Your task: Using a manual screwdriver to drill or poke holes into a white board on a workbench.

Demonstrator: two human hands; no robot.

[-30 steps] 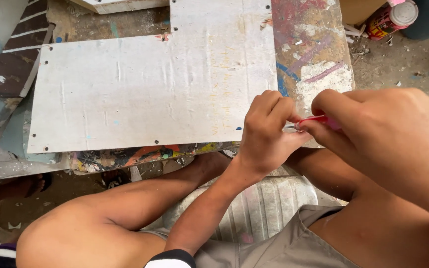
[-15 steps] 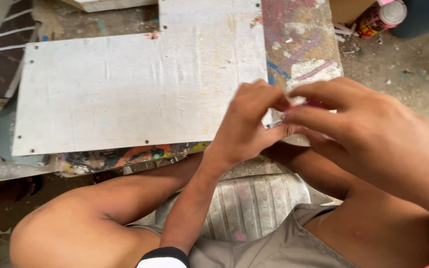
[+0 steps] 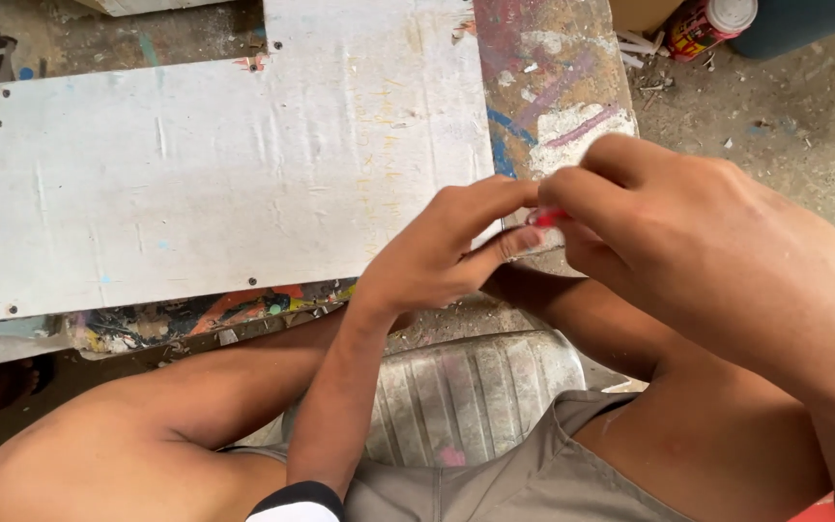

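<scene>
Just over the near right corner of the white, scuffed flat board point(image 3: 215, 184) on the paint-splashed counter point(image 3: 553, 87), I've got both hands meeting on a small red slender object point(image 3: 545, 217). Only a sliver of it shows, pinched between the fingertips; what kind of thing it is, I can't tell. My left hand point(image 3: 437, 256) has thumb and forefinger drawn together at its left end, and my right hand point(image 3: 688, 242) is curled over and clamped on the other end, hiding most of it.

To work this well, I judge the grip should stay right at the fingertips, light but firm, with both wrists steady above the board's edge so the little piece doesn't slip down toward my knees or the ribbed grey plastic seat point(image 3: 466, 396) below.

As for its lie: the visible red part runs roughly left to right, tilted slightly, long axis across the view between the two hands. Which end leads, I can't make out.

Off at the top right stands a red can with a white cap point(image 3: 712, 21), well apart.
</scene>
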